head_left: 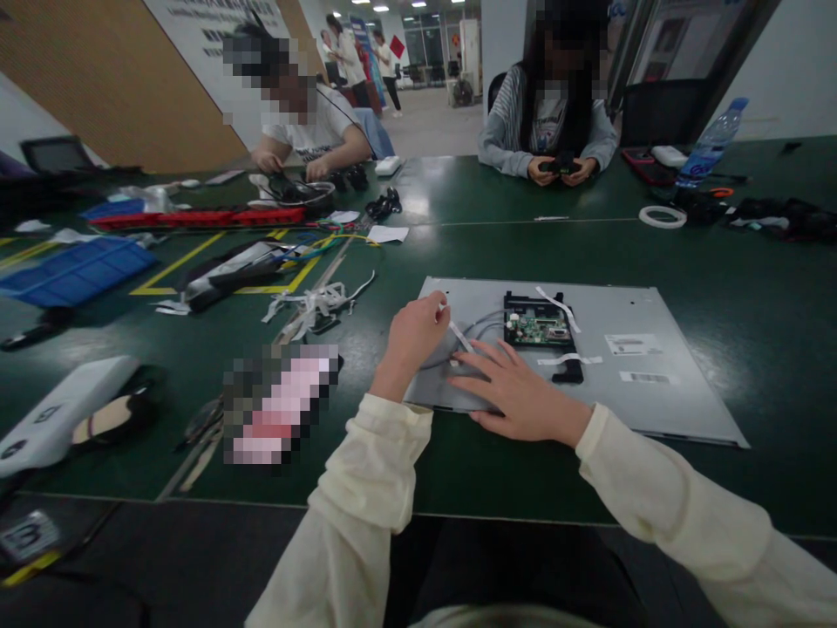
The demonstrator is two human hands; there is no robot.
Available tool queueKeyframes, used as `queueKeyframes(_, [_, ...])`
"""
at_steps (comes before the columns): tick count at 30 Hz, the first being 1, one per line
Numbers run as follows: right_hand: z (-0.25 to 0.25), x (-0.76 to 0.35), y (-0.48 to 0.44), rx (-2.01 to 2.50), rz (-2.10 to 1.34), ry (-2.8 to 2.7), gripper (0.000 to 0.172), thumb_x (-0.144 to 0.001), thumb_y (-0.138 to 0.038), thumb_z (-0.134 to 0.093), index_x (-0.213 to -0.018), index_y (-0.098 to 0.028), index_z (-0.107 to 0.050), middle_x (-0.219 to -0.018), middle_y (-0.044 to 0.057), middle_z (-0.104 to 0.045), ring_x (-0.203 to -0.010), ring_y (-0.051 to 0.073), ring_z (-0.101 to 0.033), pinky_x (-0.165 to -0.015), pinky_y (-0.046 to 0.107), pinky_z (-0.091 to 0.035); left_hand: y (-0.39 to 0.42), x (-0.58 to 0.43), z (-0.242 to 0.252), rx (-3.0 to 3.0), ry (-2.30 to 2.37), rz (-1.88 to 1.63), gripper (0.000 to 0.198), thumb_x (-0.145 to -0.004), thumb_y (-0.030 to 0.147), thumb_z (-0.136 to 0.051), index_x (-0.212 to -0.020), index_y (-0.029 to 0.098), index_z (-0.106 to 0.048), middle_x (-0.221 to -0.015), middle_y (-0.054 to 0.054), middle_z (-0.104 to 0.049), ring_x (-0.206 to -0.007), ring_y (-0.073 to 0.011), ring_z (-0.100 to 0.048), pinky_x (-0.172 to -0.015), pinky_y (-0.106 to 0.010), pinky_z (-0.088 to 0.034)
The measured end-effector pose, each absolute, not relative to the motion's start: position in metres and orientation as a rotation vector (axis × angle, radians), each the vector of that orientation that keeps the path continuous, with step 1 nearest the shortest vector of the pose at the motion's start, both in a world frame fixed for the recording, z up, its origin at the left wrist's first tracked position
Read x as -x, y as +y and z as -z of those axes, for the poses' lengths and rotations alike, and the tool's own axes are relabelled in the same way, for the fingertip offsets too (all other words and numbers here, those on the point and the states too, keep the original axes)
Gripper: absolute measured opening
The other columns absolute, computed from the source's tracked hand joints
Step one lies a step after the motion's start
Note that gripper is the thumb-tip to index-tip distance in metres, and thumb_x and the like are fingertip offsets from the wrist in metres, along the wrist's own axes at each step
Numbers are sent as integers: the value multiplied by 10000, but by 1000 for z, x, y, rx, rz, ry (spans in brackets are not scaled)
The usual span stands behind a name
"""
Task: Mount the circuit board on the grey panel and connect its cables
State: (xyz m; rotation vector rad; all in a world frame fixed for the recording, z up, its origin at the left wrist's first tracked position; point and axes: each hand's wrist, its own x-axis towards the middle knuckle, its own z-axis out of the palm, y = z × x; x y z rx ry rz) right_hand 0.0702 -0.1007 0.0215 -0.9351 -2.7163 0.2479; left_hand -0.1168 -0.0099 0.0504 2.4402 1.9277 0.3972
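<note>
A flat grey panel (628, 305) lies on the green table. Fixed on it is a black frame with a green circuit board (540, 327), with white tape strips (568, 359) across the frame. Grey cables (480, 327) run from the board toward the left. At the panel's left side my left hand (418, 336) pinches the upper end of a white tape strip (459, 337). My right hand (520, 392) rests with spread fingers on the panel, its fingertips beside the strip's lower end and below the board.
Crumpled white strips (317, 305) and a phone (288, 406) lie to the left. Farther left are a white device (65, 414) and a blue basket (82, 270). Two people sit across the table (458, 196). A bottle (712, 144) and a tape roll (663, 216) are at the back right.
</note>
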Motion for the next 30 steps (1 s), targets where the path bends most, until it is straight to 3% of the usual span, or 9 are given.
queueKeyframes(9, [-13, -75, -79, 1175, -168, -2612, 512, -923, -408, -380, -1419, -278, -365, -1535, 67, -208, -1417, 302, -93, -1106, 586, -141, -12, 116, -43, -2525, 1878, -353, 233, -928, 311, -407, -1033, 198, -582, -880, -60, -682, -794, -186, -631, -648, -253, -414])
queueKeyframes(16, [1, -107, -46, 1528, -74, -2411, 519, -925, -453, -341, -1409, -270, -375, -1514, 84, -247, -1398, 321, -152, -1083, 585, -189, -17, 111, -44, -2567, 1826, -416, 225, -921, 252, -418, -1076, 185, -566, -990, -71, -663, -846, -179, -616, -714, -260, -439])
queueKeyframes(30, [26, -189, -6, 1979, 152, -2034, 542, -912, -510, -305, -1375, -247, -407, -1458, 117, -340, -1334, 348, -261, -1021, 604, -267, -17, 111, -40, -2595, 1743, -280, 220, -925, 277, -401, -1013, 203, -588, -921, -53, -664, -811, -175, -620, -673, -256, -441])
